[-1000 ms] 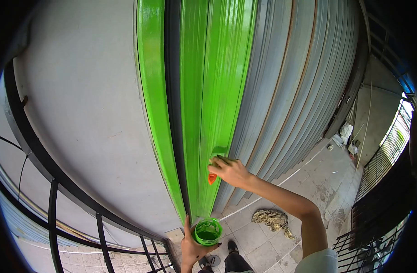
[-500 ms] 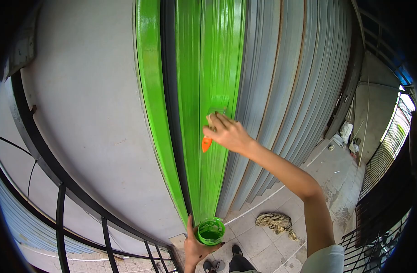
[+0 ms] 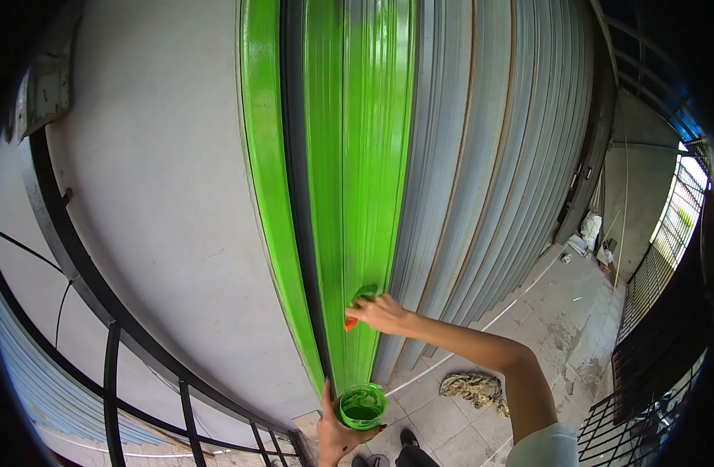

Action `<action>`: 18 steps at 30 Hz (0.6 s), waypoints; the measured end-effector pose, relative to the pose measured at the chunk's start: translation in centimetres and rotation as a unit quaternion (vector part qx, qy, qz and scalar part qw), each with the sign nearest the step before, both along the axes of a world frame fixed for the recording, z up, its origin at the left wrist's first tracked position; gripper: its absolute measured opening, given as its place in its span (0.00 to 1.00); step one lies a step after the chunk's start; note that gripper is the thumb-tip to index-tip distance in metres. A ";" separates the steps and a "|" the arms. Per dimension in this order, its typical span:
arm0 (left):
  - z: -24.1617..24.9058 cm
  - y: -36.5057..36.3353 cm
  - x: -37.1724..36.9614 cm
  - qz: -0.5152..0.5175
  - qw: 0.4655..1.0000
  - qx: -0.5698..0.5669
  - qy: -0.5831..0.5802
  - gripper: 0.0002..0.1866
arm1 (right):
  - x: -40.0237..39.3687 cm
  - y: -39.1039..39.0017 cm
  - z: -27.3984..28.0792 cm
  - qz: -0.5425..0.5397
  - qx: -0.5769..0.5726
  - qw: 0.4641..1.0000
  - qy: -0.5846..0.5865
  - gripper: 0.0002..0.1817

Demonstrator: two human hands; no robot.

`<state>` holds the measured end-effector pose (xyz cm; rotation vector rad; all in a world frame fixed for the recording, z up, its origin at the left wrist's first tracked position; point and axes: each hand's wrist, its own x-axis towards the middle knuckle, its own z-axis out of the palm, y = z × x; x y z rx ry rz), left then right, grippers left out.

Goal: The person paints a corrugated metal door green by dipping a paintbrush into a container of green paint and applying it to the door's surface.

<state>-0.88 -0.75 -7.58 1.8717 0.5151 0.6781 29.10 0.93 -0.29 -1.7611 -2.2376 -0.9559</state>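
A: What is being held by the right hand [image 3: 382,314]?

B: A paintbrush [image 3: 357,305] with an orange handle is being gripped tightly; its bristles are being pressed flat against the ribbed metal shutter [image 3: 481,179], low on the glossy green band.

A: And by the left hand [image 3: 335,434]?

B: A round, translucent green cup [image 3: 359,406] of wet paint is being clasped from below, fingers wrapped around its wall, just under the brush.

A: What is being shown nearby?

B: Smooth grey wall [image 3: 162,194] is being shown at left, a crumpled rag [image 3: 475,387] lying on floor tiles [image 3: 559,327] at right.
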 end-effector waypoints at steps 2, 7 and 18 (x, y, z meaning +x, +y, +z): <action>0.6 -0.2 -0.3 0.006 1.000 0.000 0.009 0.73 | 0.8 1.1 6.5 -0.050 -0.004 0.997 0.059 0.20; 1.5 0.0 -0.2 0.011 1.000 0.002 -0.001 0.73 | 0.1 2.2 21.4 0.038 0.262 0.960 -0.086 0.08; 1.1 -0.3 -0.7 -0.006 1.000 0.000 0.003 0.72 | 1.1 3.3 11.4 -0.014 0.185 0.971 -0.148 0.07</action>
